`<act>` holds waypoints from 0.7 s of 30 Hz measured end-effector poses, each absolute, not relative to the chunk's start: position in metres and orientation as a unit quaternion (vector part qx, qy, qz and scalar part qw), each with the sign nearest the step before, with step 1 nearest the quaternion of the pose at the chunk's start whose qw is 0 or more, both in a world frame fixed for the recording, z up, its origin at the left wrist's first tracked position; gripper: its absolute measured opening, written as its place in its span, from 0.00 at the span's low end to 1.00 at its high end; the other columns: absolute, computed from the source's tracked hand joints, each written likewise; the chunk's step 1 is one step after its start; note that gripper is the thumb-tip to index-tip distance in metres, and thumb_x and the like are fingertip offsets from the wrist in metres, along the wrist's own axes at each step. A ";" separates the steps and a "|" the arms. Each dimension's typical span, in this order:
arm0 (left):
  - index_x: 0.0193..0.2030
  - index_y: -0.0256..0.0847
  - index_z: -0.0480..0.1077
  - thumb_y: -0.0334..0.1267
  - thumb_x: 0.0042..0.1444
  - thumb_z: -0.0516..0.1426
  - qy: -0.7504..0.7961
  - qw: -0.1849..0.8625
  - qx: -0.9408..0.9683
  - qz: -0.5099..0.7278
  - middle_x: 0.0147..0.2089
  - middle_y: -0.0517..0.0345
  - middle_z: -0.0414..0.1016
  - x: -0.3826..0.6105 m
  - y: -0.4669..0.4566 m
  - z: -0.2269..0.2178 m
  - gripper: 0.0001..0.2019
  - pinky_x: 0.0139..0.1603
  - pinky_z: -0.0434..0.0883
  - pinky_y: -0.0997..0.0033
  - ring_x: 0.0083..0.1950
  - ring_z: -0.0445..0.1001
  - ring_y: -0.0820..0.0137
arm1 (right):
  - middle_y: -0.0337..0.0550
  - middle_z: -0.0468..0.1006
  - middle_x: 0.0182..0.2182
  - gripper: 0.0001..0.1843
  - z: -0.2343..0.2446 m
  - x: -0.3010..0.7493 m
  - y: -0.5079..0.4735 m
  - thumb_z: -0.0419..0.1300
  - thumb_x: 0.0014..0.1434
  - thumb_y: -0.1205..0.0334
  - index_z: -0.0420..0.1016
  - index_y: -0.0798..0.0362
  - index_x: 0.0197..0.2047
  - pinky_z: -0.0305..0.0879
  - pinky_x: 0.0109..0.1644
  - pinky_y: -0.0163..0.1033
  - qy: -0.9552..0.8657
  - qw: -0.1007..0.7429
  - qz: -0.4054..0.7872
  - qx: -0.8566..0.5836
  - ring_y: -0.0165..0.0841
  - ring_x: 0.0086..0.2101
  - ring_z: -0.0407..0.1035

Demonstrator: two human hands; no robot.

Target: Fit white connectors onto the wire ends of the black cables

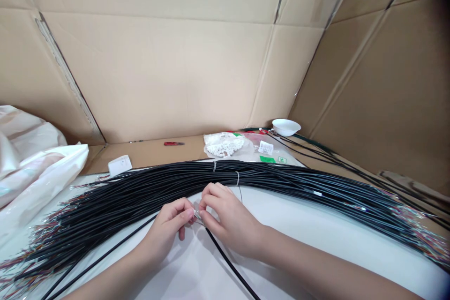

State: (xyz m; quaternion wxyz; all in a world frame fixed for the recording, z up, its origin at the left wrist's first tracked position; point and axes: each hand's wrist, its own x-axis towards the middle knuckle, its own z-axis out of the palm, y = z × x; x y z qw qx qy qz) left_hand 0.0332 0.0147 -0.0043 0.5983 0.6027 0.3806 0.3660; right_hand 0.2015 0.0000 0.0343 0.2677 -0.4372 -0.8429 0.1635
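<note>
My left hand [176, 219] is closed in a pinch at a small pale piece and thin wires, too small to make out exactly. Facing it, my right hand [225, 213] pinches the stripped wire end of a black cable [228, 258], which runs down toward the bottom edge. The fingertips of both hands nearly meet. Just beyond them lies a thick bundle of black cables [168, 183], bound with thin ties, with coloured wire ends fanning out left and right. Under my hands is a white work surface [298, 234].
Behind the bundle lie a bag of small white parts [225, 146], a red-handled tool [174, 143], a white box [120, 165] and a white bowl [286, 126]. White plastic sheeting [38, 159] is heaped at left. Cardboard walls [176, 65] enclose the back and right.
</note>
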 end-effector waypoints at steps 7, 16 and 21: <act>0.23 0.35 0.66 0.40 0.54 0.53 0.388 0.602 0.599 0.358 0.25 0.60 0.63 0.033 0.017 -0.010 0.12 0.22 0.58 0.79 0.24 0.58 0.75 | 0.41 0.67 0.31 0.08 0.032 0.200 -0.001 0.51 0.56 0.68 0.68 0.55 0.28 0.55 0.39 0.38 -0.854 0.239 0.131 -0.443 0.31 0.34 0.59; 0.23 0.35 0.65 0.40 0.54 0.53 0.390 0.598 0.604 0.355 0.24 0.61 0.63 0.034 0.016 -0.006 0.13 0.22 0.56 0.80 0.23 0.57 0.77 | 0.40 0.67 0.30 0.07 0.029 0.200 -0.004 0.52 0.55 0.69 0.68 0.55 0.27 0.54 0.39 0.38 -0.837 0.262 0.137 -0.460 0.31 0.33 0.61; 0.23 0.35 0.65 0.41 0.54 0.53 0.393 0.593 0.609 0.350 0.23 0.61 0.62 0.035 0.014 -0.004 0.13 0.21 0.56 0.79 0.23 0.57 0.76 | 0.40 0.68 0.29 0.07 0.031 0.199 -0.004 0.52 0.55 0.69 0.68 0.55 0.26 0.54 0.40 0.38 -0.831 0.264 0.147 -0.467 0.31 0.33 0.61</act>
